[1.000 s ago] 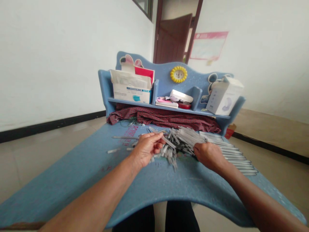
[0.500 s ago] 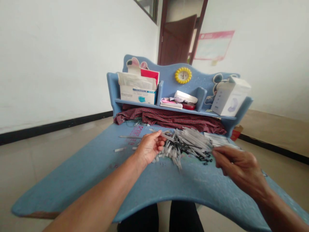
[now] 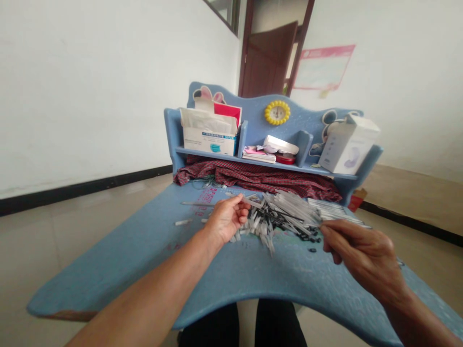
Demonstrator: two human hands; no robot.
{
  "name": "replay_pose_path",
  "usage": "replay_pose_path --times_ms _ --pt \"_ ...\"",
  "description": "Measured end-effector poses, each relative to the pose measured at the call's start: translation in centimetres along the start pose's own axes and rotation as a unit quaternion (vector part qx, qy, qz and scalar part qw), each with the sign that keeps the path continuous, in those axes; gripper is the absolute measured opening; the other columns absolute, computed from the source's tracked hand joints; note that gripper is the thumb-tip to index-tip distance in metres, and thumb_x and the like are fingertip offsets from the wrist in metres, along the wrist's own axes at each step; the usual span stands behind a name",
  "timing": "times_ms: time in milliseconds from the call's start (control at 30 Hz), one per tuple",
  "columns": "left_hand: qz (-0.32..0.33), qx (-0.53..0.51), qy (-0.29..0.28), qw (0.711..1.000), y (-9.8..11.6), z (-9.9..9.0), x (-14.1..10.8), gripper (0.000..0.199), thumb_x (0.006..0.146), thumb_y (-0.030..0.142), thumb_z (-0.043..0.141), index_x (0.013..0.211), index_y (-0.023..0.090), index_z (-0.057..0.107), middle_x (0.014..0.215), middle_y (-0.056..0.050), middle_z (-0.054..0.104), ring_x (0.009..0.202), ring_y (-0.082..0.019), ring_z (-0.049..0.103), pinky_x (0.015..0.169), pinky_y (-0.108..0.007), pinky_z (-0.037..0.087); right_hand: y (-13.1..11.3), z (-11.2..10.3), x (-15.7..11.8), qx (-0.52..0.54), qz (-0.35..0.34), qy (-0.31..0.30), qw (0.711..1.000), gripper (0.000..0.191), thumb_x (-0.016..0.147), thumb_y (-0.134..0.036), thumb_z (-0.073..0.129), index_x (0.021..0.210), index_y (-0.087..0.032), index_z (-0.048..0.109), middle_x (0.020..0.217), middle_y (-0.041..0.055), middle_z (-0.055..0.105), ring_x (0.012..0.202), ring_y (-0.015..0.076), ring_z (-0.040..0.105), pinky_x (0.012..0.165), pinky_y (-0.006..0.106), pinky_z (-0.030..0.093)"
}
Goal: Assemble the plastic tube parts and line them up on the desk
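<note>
A blue desk [image 3: 144,260] stands on a tiled floor, with a white wall behind. On its top, between the two hands, lies a loose pile of translucent and black plastic pieces [image 3: 289,212]. The left hand [image 3: 230,218], fingers curled, pinches a translucent strip [image 3: 254,203] at the pile's left side. The right hand [image 3: 365,253] has thumb and forefinger closed together at its right edge; whether they grip anything is unclear. Beyond lie checked cloth [image 3: 253,177] and a shelf [image 3: 307,168].
</note>
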State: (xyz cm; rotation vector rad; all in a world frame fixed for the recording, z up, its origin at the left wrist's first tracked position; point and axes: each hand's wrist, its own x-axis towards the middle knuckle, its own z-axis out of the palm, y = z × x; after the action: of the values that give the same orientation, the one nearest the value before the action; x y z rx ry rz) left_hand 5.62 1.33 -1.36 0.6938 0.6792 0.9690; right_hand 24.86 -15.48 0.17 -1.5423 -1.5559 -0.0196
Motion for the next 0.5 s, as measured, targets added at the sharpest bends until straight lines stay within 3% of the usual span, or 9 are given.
replay_pose_path --times_ms 500 --pt "-0.026 -0.004 -0.021 0.999 -0.1 0.3 -0.1 0.023 0.083 0.013 0.049 0.062 0.008 0.055 0.051 -0.004 0.057 0.036 -0.006 0.047 0.033 -0.014 0.033 0.0 1.2 0.6 0.021 0.002 -0.019 1.000 0.021 0.083 -0.030 0.053 0.074 -0.016 0.065 0.052 -0.0010 0.057 0.041 0.0079 0.049 0.042 0.019 0.040"
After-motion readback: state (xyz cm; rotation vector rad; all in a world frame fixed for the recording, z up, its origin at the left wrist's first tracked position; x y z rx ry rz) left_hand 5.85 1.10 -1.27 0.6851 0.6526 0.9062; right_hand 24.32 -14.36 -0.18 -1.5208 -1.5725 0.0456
